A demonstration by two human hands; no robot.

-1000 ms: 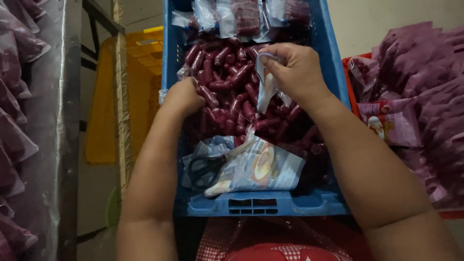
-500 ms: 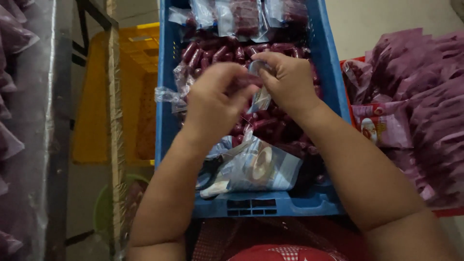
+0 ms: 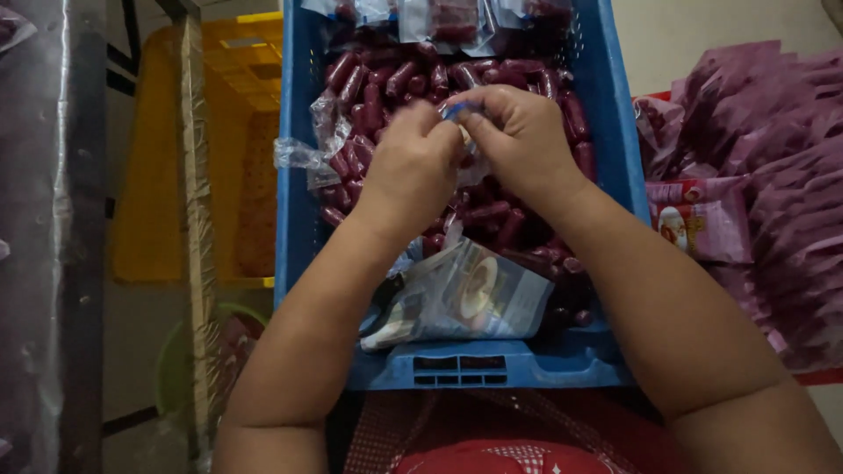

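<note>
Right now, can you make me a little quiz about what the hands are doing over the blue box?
1. True or false: both hands meet over the blue crate.
2. What fills the crate? A green balls, B dark red sausages, C white eggs.
3. What stands left of the crate?

Key:
1. True: left hand and right hand pinch a small clear packet.
2. B.
3. A yellow crate.

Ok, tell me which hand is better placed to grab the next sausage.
Probably the left hand: it sits over the sausages in the blue crate, while the right hand pinches the small plastic packet.
</note>
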